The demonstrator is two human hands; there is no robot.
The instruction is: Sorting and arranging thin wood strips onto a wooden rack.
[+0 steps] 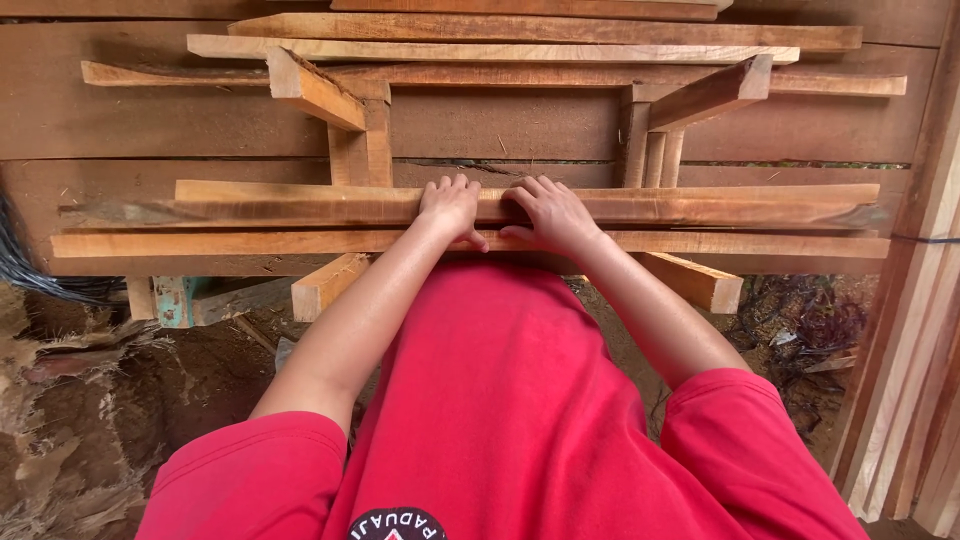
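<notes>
Both hands lie palm-down on one long wooden plank [300, 205], side by side near its middle. Left hand [450, 207] has fingers draped over the plank's far edge w/ thumb on the near side; right hand [550, 212] sits just beside it, fingers spread across the top face, curling over the same edge. Neither is fully closed round the wood, more a loose press-and-hook hold than a clamp.

The plank runs left to right, well past both hands, resting flat on a rough timber frame. Just nearer than the hands lies a second, thinner plank [200, 243], parallel & touching or almost touching the first. Beyond the fingertips, two upright posts [365, 150] w/ angled braces carry more stacked boards [500, 50]. Further right of the right hand, pale sawn boards [920, 350] lean upright. Below the hands: red shirt [500, 400], then bare dirt w/ wood scraps [80, 420].

Judgement on handling: w/ hands this close together at centre, a long plank can tip at either end; keeping weight even on both palms, or widening the hold, would steady it. Fingers over the far edge risk pinching vs. the posts.
</notes>
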